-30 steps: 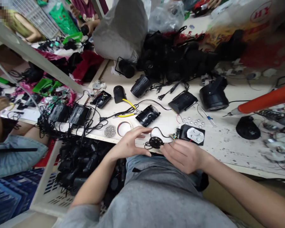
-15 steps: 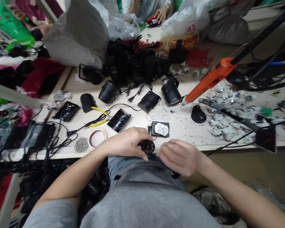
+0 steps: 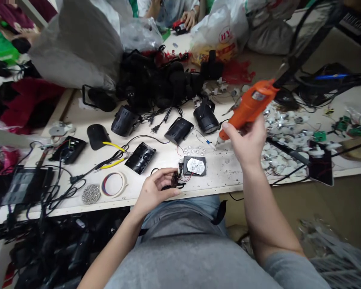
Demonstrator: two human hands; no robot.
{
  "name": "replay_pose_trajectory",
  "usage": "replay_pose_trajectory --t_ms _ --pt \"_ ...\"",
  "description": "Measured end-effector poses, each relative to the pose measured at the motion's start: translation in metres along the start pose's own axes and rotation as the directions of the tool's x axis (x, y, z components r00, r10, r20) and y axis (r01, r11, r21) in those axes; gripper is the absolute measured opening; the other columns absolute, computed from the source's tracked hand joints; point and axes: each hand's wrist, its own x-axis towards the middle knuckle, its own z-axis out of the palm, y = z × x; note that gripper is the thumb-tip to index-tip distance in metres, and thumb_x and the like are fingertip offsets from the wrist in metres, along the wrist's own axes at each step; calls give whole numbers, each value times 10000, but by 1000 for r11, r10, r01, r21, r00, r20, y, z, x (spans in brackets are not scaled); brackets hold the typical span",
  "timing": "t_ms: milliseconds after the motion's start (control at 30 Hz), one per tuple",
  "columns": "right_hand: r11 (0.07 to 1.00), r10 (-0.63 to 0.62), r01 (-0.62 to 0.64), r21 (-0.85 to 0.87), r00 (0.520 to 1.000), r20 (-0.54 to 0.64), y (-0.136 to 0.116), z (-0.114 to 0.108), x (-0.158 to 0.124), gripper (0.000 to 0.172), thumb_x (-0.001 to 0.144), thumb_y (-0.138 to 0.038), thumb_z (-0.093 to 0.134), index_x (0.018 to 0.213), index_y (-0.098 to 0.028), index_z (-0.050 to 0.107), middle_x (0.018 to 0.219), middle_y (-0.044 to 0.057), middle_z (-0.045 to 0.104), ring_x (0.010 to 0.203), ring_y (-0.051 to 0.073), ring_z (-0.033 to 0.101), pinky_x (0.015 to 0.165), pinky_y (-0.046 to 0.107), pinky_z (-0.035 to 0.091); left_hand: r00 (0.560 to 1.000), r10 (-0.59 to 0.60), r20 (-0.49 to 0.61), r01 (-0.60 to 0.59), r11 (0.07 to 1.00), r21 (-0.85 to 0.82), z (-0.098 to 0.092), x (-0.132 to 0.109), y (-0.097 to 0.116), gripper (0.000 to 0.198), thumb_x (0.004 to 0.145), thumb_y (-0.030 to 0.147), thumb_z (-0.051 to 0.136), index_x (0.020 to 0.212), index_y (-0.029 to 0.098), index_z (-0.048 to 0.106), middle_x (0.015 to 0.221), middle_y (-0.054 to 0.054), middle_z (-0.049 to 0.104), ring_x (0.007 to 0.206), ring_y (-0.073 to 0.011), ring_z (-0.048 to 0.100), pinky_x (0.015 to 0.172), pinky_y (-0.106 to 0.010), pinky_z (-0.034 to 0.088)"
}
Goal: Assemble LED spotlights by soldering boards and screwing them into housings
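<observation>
My left hand (image 3: 153, 188) pinches a round black disc-like part (image 3: 175, 179) near the table's front edge, tilted nearly edge-on. Just right of it lies a small black box (image 3: 185, 170) bearing a white octagonal plate (image 3: 196, 165) with clear domes and red wires. Out to the right, my right hand (image 3: 252, 140) is wrapped around an orange electric screwdriver (image 3: 249, 105), which hangs tilted with its tip pointing down and left over the table. Several small clear lenses (image 3: 195, 151) lie behind the black box.
Black housings (image 3: 140, 157), yellow-handled pliers (image 3: 114, 162), a tape roll (image 3: 113, 184) and a dish of screws (image 3: 91, 194) are on the left. Many white parts (image 3: 276, 160) are heaped at right, with a dark panel (image 3: 320, 162) on an arm. A co-worker's hand (image 3: 189, 19) is across the table.
My right hand has left the round black part and moved up and right onto the orange screwdriver. My left hand has turned the part from face-up to nearly edge-on. The view has shifted.
</observation>
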Motion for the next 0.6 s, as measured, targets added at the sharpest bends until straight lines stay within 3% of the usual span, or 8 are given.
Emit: replay_pose_trajectory --t_ms 100,233,400,600 --pt "982 54 -55 179 998 9 -19 -11 -24 416 726 -322 804 1073 -238 590 846 39 653 700 204 657 673 386 581 997 -77 0 77 991 -112 -3 -1 -4 585 545 239 960 1077 153 731 905 -65 733 823 -157 684 774 -290 595" --pt "951 157 -193 241 975 159 -26 -22 -49 311 757 -364 784 1015 -228 675 661 -26 591 501 150 578 498 322 505 990 -125 65 137 962 -235 0 5 -6 575 543 281 969 1052 169 726 960 -74 740 858 -169 700 800 -292 583" --pt "931 228 -237 277 971 65 -18 -16 -71 306 759 -447 775 923 -224 645 619 -41 565 470 129 543 488 307 481 974 -132 183 184 933 -308 16 11 -2 553 604 403 936 1057 179 712 1030 -98 723 902 -204 689 859 -370 575" --pt "931 158 -183 316 982 104 -8 -4 -86 262 798 -437 752 929 -245 630 617 -44 549 462 129 525 468 301 457 955 -169 243 250 899 -360 27 10 3 525 595 405 943 1024 180 742 967 -82 716 882 -192 673 844 -352 570"
